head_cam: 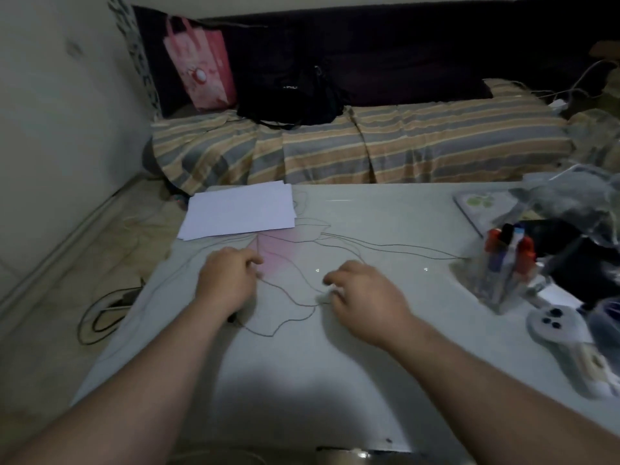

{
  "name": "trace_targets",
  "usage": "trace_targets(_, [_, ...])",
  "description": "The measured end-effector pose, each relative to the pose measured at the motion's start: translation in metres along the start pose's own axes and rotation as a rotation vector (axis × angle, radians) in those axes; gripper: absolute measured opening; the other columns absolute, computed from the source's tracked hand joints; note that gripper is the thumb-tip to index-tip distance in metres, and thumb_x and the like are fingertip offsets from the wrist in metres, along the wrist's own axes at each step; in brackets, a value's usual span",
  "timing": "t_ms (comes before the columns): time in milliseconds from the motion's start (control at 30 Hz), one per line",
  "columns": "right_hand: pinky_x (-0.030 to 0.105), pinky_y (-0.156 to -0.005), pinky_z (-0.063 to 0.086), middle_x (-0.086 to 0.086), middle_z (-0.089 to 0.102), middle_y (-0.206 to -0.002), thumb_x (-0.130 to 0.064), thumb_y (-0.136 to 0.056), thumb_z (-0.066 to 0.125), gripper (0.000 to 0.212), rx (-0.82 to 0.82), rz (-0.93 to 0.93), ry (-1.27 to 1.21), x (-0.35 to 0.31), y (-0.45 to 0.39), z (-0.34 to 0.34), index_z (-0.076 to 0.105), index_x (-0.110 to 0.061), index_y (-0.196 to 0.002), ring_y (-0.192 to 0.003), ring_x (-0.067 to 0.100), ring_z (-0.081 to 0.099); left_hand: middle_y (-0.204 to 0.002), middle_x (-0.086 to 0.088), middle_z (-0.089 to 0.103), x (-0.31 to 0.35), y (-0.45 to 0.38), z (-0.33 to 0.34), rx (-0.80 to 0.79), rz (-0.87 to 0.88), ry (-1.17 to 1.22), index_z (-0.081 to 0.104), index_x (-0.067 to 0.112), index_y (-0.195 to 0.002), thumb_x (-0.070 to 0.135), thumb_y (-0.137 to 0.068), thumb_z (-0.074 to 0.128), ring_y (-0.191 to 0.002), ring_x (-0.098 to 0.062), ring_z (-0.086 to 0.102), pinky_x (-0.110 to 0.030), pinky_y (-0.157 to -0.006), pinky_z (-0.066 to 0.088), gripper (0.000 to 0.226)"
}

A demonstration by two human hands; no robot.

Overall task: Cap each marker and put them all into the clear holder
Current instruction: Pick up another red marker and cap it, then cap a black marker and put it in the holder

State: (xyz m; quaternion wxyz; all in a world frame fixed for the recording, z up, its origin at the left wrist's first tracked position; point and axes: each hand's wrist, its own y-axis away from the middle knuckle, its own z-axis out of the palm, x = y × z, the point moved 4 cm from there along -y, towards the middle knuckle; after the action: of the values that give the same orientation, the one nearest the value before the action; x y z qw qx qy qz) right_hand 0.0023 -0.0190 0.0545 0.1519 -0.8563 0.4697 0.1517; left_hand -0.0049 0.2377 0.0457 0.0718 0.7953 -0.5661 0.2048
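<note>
The clear holder point(496, 282) stands at the right of the table with several capped markers point(510, 250) upright in it, red, black and blue caps showing. My left hand point(227, 280) rests fisted on the table's middle left. A dark marker end point(233, 319) pokes out under its heel. My right hand point(364, 295) lies a little to the right of it, fingers curled around a small whitish piece point(326, 297) at the fingertips. Whether that piece is a cap or a marker body is hidden. Both hands are well left of the holder.
A stack of white paper point(240, 209) lies at the table's far left. A white game controller point(553, 325), dark bags point(570, 263) and a notebook point(483, 203) crowd the right edge. A striped couch point(369, 146) runs behind the table point(369, 380). Cables lie on the floor at left.
</note>
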Motion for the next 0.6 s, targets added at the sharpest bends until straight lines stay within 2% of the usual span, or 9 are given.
trace_targets(67, [0.043,-0.095,0.051,0.001,0.054,-0.131,-0.035,-0.097,0.049,0.034,-0.109,-0.074,-0.037,-0.039,-0.008,0.035,0.061,-0.03,-0.129,-0.121,0.03,0.051,-0.12,-0.005,0.065,-0.038,0.001,-0.01,0.003,-0.101,-0.122,0.072,0.045,-0.11,0.031,-0.092,0.059,-0.112,-0.033,0.057,-0.039,-0.095,0.049,0.026])
trace_targets(167, [0.051,-0.098,0.048,0.003,0.043,-0.139,-0.044,-0.097,0.046,0.046,-0.241,-0.133,-0.037,-0.088,-0.016,0.075,0.047,-0.028,-0.14,-0.126,0.03,0.041,-0.14,-0.005,0.049,-0.07,0.01,-0.013,-0.098,-0.216,-0.207,0.059,0.055,-0.126,0.036,-0.092,0.055,-0.127,-0.035,0.04,-0.044,-0.106,0.038,0.039])
trace_targets(267, [0.052,-0.098,0.042,0.008,0.037,-0.144,-0.05,-0.095,0.04,0.056,-0.248,-0.167,0.046,-0.112,-0.025,0.103,0.031,-0.036,-0.149,-0.128,0.035,0.035,-0.155,-0.003,0.033,-0.077,0.013,-0.011,-0.147,-0.216,-0.255,0.049,0.06,-0.136,0.04,-0.093,0.051,-0.136,-0.033,0.029,-0.047,-0.113,0.029,0.047])
trace_targets(367, [0.058,-0.105,0.032,0.01,0.025,-0.157,-0.056,-0.096,0.031,0.061,-0.297,-0.171,0.134,-0.112,-0.036,0.122,0.017,-0.047,-0.154,-0.136,0.04,0.027,-0.16,0.0,0.026,-0.075,0.011,-0.006,-0.165,-0.196,-0.278,0.045,0.061,-0.139,0.04,-0.094,0.049,-0.139,-0.032,0.025,-0.047,-0.114,0.024,0.049])
trace_targets(433, [0.058,-0.106,0.028,0.009,0.023,-0.16,-0.058,-0.096,0.028,0.059,-0.311,-0.176,0.18,-0.106,-0.041,0.125,0.02,-0.048,-0.153,-0.138,0.04,0.025,-0.16,0.0,0.026,-0.072,0.011,0.0,-0.179,-0.172,-0.302,0.043,0.058,-0.141,0.042,-0.094,0.048,-0.139,-0.032,0.024,-0.047,-0.113,0.024,0.05])
trace_targets(500, [0.055,-0.102,0.031,0.007,0.03,-0.154,-0.058,-0.097,0.027,0.055,-0.298,-0.181,0.203,-0.102,-0.043,0.122,0.029,-0.044,-0.15,-0.132,0.038,0.03,-0.158,0.0,0.031,-0.072,0.011,0.005,-0.176,-0.165,-0.324,0.044,0.055,-0.142,0.046,-0.095,0.049,-0.137,-0.032,0.026,-0.046,-0.11,0.026,0.049])
trace_targets(600, [0.049,-0.09,0.039,0.007,0.048,-0.133,-0.051,-0.1,0.031,0.046,-0.219,-0.119,0.209,-0.095,-0.045,0.109,0.052,-0.027,-0.133,-0.117,0.032,0.041,-0.143,0.002,0.047,-0.072,0.008,0.01,-0.089,-0.142,-0.339,0.063,0.049,-0.128,0.055,-0.096,0.047,-0.125,-0.029,0.036,-0.043,-0.102,0.032,0.036])
